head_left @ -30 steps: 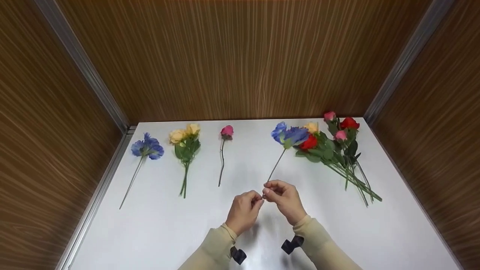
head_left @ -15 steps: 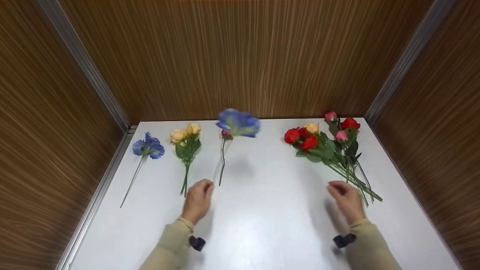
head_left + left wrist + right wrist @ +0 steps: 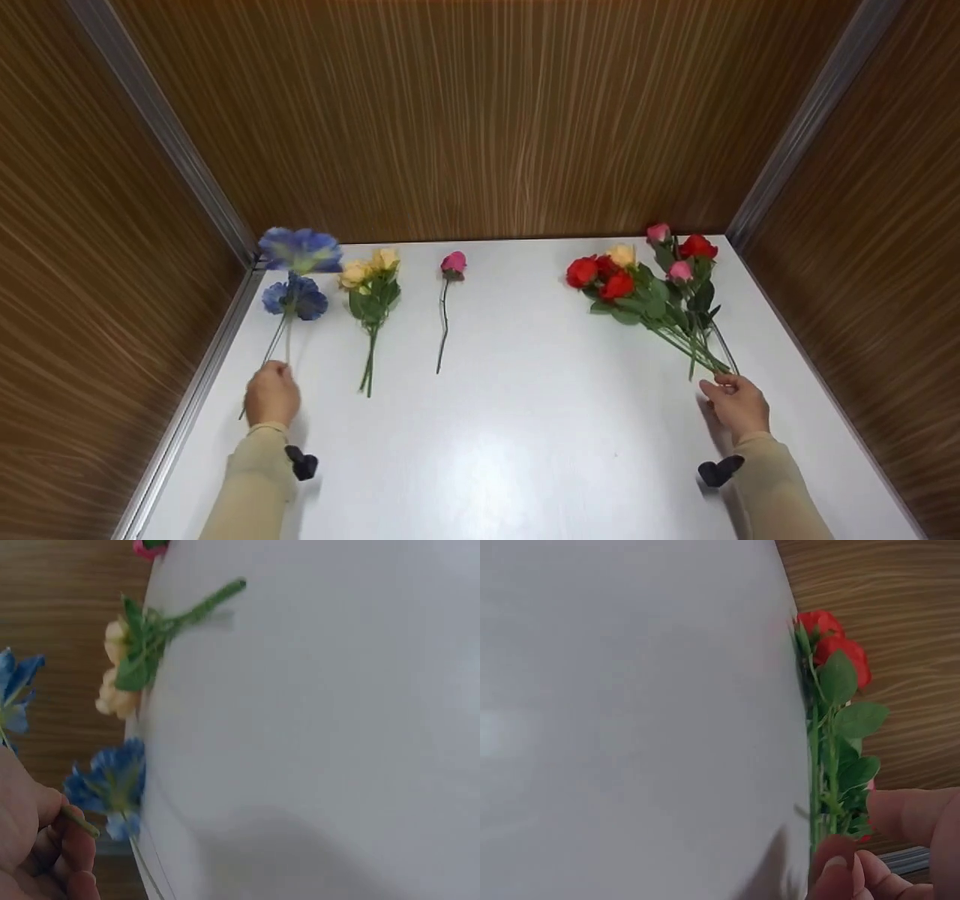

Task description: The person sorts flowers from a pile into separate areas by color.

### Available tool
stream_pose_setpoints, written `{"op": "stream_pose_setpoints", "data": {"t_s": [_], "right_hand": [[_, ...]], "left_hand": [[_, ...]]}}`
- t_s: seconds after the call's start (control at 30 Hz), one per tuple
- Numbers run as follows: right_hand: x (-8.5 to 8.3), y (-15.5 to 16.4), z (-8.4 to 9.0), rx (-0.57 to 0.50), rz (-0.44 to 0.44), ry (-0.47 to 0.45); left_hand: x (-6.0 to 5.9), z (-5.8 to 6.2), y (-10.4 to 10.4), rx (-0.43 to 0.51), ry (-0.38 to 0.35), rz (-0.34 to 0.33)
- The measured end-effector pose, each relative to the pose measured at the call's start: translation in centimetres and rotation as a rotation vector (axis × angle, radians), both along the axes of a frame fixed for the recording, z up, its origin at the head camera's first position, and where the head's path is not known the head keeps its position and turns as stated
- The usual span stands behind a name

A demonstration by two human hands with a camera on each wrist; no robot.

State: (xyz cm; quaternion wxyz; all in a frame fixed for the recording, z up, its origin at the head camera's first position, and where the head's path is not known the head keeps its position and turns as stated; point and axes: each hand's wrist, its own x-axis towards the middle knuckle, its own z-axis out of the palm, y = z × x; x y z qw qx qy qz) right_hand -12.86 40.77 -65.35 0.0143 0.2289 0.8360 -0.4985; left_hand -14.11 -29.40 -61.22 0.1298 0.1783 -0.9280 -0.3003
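A blue flower [image 3: 300,251] is held by its stem in my left hand [image 3: 272,395], raised over a second blue flower [image 3: 309,301] lying at the table's left. The left wrist view shows the stem's cut end [image 3: 81,822] pinched between thumb and fingers. At the right, my right hand [image 3: 739,409] is at the lower stems of a loose pile of flowers, with red roses [image 3: 582,272], a yellow rose [image 3: 622,256] and pink roses [image 3: 680,271]. Its thumb and index finger stand apart beside the green stems [image 3: 814,765]; whether they touch them is unclear.
Yellow roses [image 3: 355,273] with green leaves lie left of centre on the white table [image 3: 480,450]. A single pink rose [image 3: 453,264] lies near the middle. Wood-patterned panels [image 3: 480,120] enclose the back and both sides.
My hands have separated. The left hand has carried the blue flower from the centre to the far left. The right hand has let go of its stem and moved right to the flower pile.
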Motion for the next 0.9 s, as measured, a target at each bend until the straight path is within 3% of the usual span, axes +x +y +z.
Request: {"op": "stream_pose_setpoints", "data": {"t_s": [0.23,0.37,0.6,0.77,0.9], "right_hand": [[-0.5,0.4,-1.0,-0.143,0.008,-0.003],[-0.6,0.4,-1.4,-0.128,0.029,0.006],[-0.7,0.2,-1.7,-0.040,0.096,0.022],[-0.6,0.2,-1.6,-0.020,0.103,0.020],[-0.5,0.3,-1.7,-0.023,0.088,0.021]], "left_hand": [[-0.1,-0.4,-4.2,-0.001,-0.078,0.095],[-0.2,-0.9,-5.4,-0.016,-0.123,0.105],[0.4,-3.2,-5.6,-0.009,-0.200,0.052],[0.4,-4.4,-5.0,-0.022,-0.153,0.062],[0.2,-4.7,-4.8,-0.045,-0.128,0.113]]}}
